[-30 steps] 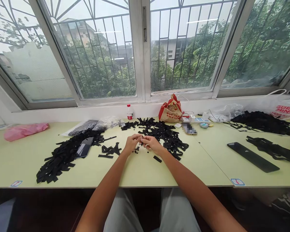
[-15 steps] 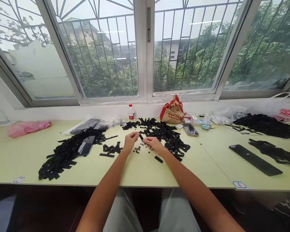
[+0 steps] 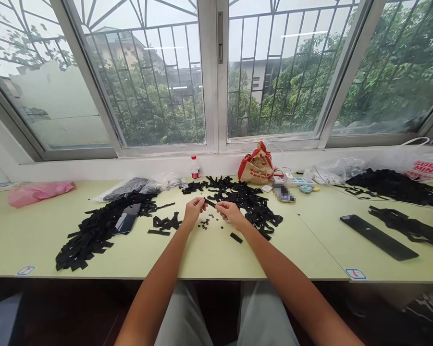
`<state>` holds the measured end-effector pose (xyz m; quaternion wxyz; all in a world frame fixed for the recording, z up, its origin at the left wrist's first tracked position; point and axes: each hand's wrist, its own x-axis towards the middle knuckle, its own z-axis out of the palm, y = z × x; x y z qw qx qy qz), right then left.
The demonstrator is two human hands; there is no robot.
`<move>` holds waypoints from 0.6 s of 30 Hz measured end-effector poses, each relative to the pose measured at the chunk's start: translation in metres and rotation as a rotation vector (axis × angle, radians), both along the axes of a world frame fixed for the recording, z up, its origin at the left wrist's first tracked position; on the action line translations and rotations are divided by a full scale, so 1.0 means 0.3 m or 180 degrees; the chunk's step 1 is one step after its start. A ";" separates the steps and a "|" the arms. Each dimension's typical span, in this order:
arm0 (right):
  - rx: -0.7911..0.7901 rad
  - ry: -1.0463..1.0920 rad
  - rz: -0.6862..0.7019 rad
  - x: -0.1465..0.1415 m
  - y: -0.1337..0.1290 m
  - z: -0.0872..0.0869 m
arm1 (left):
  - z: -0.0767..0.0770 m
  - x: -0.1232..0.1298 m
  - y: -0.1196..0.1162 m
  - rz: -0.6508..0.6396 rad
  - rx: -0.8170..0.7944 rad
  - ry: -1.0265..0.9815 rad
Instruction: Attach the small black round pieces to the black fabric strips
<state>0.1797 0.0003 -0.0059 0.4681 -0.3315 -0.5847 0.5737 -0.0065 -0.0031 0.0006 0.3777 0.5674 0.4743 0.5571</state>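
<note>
The strip (image 3: 209, 203) has swung from a steep slant to a flatter one since the earlier frame, and the hands have drawn slightly apart. The left hand (image 3: 195, 211) pinches one end between thumb and fingers; the right hand (image 3: 229, 212) pinches the other. The strip is black, held just above the table (image 3: 274, 262), its left end a little higher. Small black rings (image 3: 204, 225) lie scattered below it, near the hands. A loose piece (image 3: 236, 238) lies flat below the right hand, apart from it. Beside the left forearm is a small cluster (image 3: 166, 222) of black pieces, and farther left a long heap (image 3: 88, 235) partly surrounds a dark phone (image 3: 129, 218). Another heap (image 3: 254, 204) spreads behind and to the right of the right hand. Beyond the heaps, a bottle (image 3: 195, 169) stands upright near the wall, and a red and tan bag (image 3: 256, 166) sits right of it.
</note>
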 end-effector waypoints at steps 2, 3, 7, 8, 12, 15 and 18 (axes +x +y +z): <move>-0.0043 -0.0065 0.0004 -0.001 0.003 -0.006 | -0.003 -0.002 0.004 0.0016 -0.0043 -0.0015; -0.0075 -0.0086 -0.0015 -0.002 0.005 -0.007 | -0.006 -0.004 0.007 0.0014 -0.0079 -0.0038; -0.0183 -0.0022 -0.0162 0.002 0.006 -0.001 | -0.017 -0.010 0.013 -0.0061 -0.0173 -0.0136; -0.0187 0.0022 -0.0187 0.004 0.005 0.003 | -0.018 -0.011 0.013 -0.0098 -0.0180 -0.0136; -0.0208 0.0230 -0.0207 0.008 0.002 0.017 | -0.011 -0.011 0.001 -0.0246 -0.0222 0.0016; -0.0249 0.0532 -0.0277 0.012 0.006 0.021 | 0.002 -0.001 -0.016 -0.0519 -0.0357 0.0285; -0.0293 0.0879 -0.0253 0.020 0.015 0.022 | 0.003 0.013 -0.028 -0.0749 -0.0411 0.0645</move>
